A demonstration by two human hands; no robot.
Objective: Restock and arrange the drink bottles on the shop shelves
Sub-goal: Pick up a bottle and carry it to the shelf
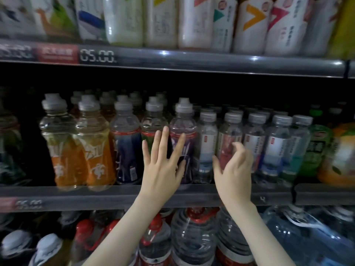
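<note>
While the left hand [163, 166] lies flat against the sports drinks, the right hand [235, 173] grips a small water bottle on the middle shelf.

Below both wrists, the dark grey shelf rail [96, 192] hides the bottle bases, and the large ribbed clear water jugs with red caps [194, 237] are cut off by the forearms. The left fingers [165, 139] are straight and spread, with their tips on the clear grey-capped sports bottle with a purple label [184, 131] and its green-labelled neighbour [151, 129]. The right thumb and curled fingers [240, 148] wrap the clear plastic bottle with a red label [228, 135], which stands in the front row, touching similar bottles on either side of the fingers. Rows behind the fingertips fade into darkness. Dark open space lies above the caps.
</note>
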